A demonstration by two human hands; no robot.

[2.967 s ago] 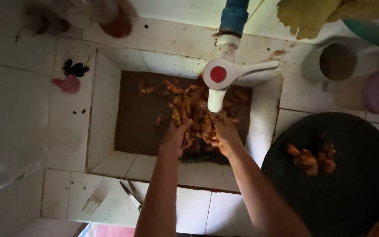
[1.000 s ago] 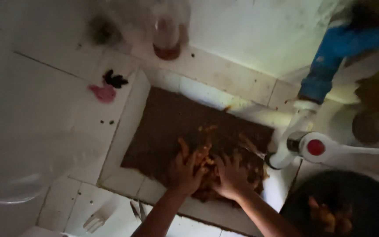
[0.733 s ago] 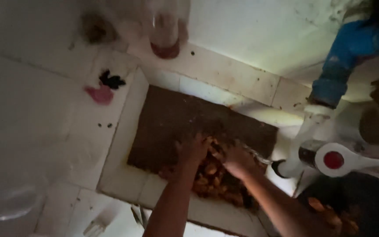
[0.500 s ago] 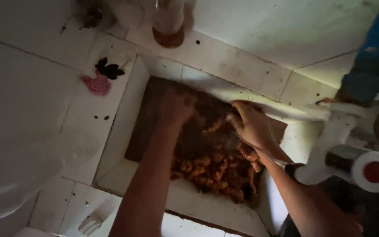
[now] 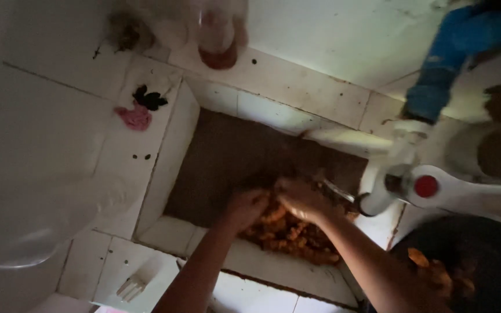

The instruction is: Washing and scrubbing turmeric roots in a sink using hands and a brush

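While both hands dig into the heap of orange food pieces (image 5: 288,232) at the near end of the sunken tiled sink (image 5: 169,168), the left hand (image 5: 246,207) and right hand (image 5: 300,200) lie cupped over it, fingers curled and partly buried. Just right of the sink hangs the white tap (image 5: 418,186); beyond the sink's far rim stands a red-bottomed bottle (image 5: 218,35).

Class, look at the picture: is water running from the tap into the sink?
No: the tap shows no stream, and both hands rest on the orange pile in the sink.
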